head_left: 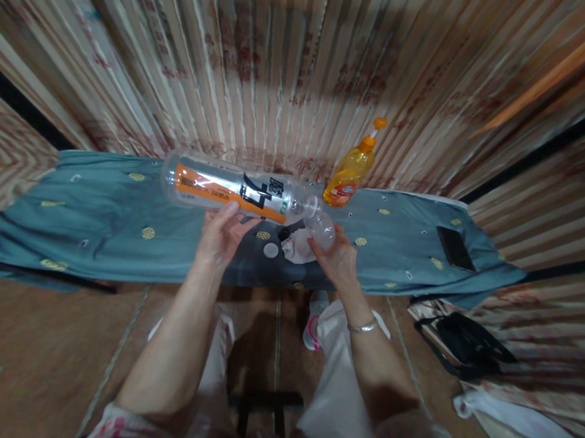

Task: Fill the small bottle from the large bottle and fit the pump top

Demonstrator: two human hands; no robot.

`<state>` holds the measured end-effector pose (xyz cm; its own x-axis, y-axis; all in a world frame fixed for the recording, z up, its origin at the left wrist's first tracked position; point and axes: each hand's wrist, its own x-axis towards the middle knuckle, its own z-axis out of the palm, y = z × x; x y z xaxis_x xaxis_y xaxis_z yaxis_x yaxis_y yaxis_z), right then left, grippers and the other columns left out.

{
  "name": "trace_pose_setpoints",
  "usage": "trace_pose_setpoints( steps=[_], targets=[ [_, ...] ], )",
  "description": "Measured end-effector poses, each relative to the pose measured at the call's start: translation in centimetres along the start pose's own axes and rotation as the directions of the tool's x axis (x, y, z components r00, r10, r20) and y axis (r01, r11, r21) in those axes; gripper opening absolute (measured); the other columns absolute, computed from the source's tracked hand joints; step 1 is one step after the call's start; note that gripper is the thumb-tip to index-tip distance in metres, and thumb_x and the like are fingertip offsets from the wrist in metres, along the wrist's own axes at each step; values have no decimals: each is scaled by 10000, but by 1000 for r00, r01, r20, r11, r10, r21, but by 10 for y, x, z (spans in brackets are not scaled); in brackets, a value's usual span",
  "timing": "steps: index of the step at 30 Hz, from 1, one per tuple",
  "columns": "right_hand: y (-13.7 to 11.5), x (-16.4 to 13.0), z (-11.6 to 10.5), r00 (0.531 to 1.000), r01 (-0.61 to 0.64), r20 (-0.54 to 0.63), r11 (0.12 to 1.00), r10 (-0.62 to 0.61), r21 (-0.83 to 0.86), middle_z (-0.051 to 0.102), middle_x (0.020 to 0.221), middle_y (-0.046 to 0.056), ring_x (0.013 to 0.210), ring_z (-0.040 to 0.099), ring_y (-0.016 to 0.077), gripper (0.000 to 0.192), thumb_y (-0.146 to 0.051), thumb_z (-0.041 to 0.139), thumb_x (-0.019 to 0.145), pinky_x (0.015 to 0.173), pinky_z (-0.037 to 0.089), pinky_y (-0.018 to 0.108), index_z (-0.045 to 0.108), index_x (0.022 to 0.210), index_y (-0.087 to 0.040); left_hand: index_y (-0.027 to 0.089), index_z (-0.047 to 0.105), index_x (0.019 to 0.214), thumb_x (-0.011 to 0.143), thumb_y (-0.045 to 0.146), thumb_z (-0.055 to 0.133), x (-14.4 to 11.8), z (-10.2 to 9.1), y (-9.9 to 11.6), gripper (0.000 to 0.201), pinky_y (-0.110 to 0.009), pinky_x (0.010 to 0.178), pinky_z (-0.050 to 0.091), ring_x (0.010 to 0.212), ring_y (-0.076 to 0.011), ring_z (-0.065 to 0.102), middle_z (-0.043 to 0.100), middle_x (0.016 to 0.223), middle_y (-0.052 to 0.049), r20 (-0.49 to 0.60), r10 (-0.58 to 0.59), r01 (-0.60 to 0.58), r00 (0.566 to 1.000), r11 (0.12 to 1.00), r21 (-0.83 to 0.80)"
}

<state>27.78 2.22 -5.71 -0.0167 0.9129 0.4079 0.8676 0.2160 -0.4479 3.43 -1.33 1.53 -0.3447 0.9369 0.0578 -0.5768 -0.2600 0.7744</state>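
My left hand (222, 235) grips a large clear plastic bottle (234, 190) with an orange, white and black label, tipped on its side with the neck pointing right. The neck meets a small clear cup (323, 230) held in my right hand (338, 257). Both are above a table draped in a teal cloth (97, 219). Under the hands lie a small white cap (271, 249), a dark cap (284, 233) and a crumpled white cloth (298, 247).
An orange detergent bottle (350, 172) with a flip nozzle stands at the back of the table. A dark phone (455, 248) lies at the right end. A black bag (464, 344) sits on the floor at right. Striped curtains hang behind.
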Motion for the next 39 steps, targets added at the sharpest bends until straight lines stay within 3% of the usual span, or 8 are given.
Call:
trace_pose_setpoints(
  steps=[26, 39],
  targets=[
    [1, 0, 1, 1000, 12, -11, 1000, -12, -10, 770, 1094, 204, 986, 749, 319, 618, -499, 681, 857, 829, 567, 387, 562, 1313, -100, 214, 603, 662, 512, 327, 942, -1, 3, 1, 387, -395, 716, 651, 828, -252, 728, 749, 832, -26, -12, 21, -21, 1000, 999, -29],
    [2, 0, 3, 1000, 9, -15, 1000, -9, -16, 763, 1120, 218, 1001, 747, 325, 623, -489, 688, 853, 847, 568, 399, 553, 1315, -94, 209, 621, 710, 514, 334, 943, -1, 2, 2, 397, -403, 710, 648, 823, -259, 721, 737, 840, -33, -20, 31, -31, 999, 999, -14]
  ],
)
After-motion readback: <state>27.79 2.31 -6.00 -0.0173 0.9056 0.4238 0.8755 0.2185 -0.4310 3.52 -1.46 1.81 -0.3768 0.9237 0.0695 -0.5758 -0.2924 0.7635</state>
